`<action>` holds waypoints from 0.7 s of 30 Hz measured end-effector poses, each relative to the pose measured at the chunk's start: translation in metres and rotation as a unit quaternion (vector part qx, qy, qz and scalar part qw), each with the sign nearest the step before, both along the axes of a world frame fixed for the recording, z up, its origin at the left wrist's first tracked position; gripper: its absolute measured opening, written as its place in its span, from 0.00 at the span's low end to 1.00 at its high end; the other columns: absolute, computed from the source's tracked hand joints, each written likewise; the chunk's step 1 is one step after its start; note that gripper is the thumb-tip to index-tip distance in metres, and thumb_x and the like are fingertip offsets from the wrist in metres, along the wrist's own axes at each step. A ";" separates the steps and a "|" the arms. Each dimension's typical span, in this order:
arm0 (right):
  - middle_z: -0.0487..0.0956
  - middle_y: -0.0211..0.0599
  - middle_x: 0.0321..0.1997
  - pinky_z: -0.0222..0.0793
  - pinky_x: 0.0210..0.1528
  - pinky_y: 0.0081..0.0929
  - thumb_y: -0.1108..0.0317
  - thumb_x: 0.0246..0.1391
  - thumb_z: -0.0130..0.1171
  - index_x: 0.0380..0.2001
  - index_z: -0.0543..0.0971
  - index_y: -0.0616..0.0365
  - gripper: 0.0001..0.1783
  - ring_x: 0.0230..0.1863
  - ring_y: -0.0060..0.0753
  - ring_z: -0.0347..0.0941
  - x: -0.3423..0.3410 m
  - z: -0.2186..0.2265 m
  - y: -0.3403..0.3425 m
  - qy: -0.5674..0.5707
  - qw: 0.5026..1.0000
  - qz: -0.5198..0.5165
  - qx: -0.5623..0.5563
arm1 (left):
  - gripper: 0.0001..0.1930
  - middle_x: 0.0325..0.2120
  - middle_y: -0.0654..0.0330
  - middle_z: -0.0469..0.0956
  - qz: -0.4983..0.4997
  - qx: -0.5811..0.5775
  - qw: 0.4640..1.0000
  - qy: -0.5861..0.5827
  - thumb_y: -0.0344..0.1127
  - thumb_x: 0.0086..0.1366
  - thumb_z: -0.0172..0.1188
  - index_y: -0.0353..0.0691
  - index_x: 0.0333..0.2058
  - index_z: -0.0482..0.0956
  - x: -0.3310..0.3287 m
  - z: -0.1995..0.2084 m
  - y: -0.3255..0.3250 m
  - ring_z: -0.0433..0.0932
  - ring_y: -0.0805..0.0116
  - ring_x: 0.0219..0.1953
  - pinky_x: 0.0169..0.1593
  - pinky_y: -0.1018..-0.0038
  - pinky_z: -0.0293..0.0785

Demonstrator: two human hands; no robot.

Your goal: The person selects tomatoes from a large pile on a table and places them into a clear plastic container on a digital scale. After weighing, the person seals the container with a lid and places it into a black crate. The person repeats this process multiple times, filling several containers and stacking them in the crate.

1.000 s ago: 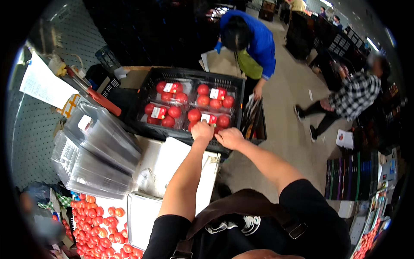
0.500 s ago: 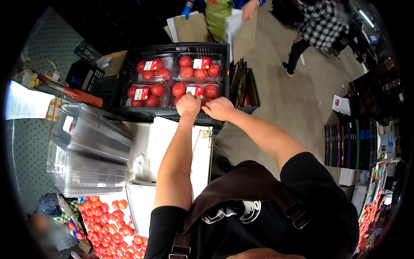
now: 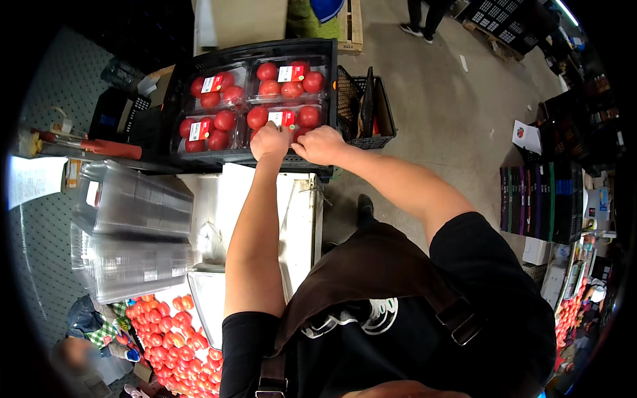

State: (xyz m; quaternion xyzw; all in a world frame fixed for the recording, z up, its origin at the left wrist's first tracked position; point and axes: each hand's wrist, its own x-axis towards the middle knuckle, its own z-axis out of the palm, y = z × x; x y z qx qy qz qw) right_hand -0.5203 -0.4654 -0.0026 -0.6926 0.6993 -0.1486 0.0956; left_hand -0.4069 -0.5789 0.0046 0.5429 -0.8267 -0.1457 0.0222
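Note:
Inside a black plastic crate [image 3: 331, 79] lie several clear packs of red tomatoes with red and white labels. Both of my hands are at the near right tomato pack [image 3: 308, 117]. My left hand [image 3: 270, 142] has its fingers curled over the pack's near edge, close to the label. My right hand [image 3: 321, 146] is closed at the same pack's near right corner, its thumb side toward the left hand. The fingertips are partly hidden by the backs of the hands. Beside it sits the near left tomato pack [image 3: 207, 131], with two more packs behind.
Stacked clear plastic trays [image 3: 136, 199] stand at left on a white table [image 3: 296, 219]. Loose tomatoes [image 3: 176, 338] are heaped at lower left. Right of the crate is another black crate [image 3: 385, 116]. Beyond, a co-worker stands by cardboard sheets [image 3: 249, 23]; another person's legs [image 3: 424, 16] show farther off.
The crate and table have shifted up and left in the picture. My hands stay at the same pack. The person in the checked shirt has moved mostly out of the picture.

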 end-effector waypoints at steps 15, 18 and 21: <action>0.76 0.41 0.35 0.71 0.35 0.30 0.71 0.55 0.58 0.41 0.72 0.59 0.11 0.33 0.34 0.75 -0.054 -0.007 -0.001 -0.548 0.808 -0.143 -0.162 | 0.18 0.33 0.45 0.81 0.049 0.027 0.997 -0.058 0.50 0.60 0.53 0.41 0.35 0.81 -0.005 0.009 0.000 0.80 0.45 0.39 0.44 0.55 0.75; 0.73 0.48 0.40 0.69 0.47 0.34 0.69 0.51 0.62 0.46 0.67 0.66 0.22 0.42 0.45 0.74 -0.097 -0.039 -0.015 -0.364 0.870 -0.255 -0.211 | 0.18 0.31 0.46 0.81 0.040 0.031 0.998 -0.030 0.50 0.60 0.54 0.41 0.34 0.80 -0.007 0.010 0.001 0.80 0.45 0.37 0.43 0.55 0.75; 0.74 0.49 0.37 0.71 0.45 0.35 0.70 0.50 0.61 0.44 0.65 0.68 0.22 0.41 0.44 0.75 -0.112 -0.046 -0.036 -0.439 0.838 -0.309 -0.098 | 0.17 0.31 0.47 0.81 0.043 0.026 0.998 -0.041 0.50 0.61 0.54 0.41 0.33 0.80 -0.011 0.008 -0.001 0.80 0.46 0.36 0.43 0.55 0.75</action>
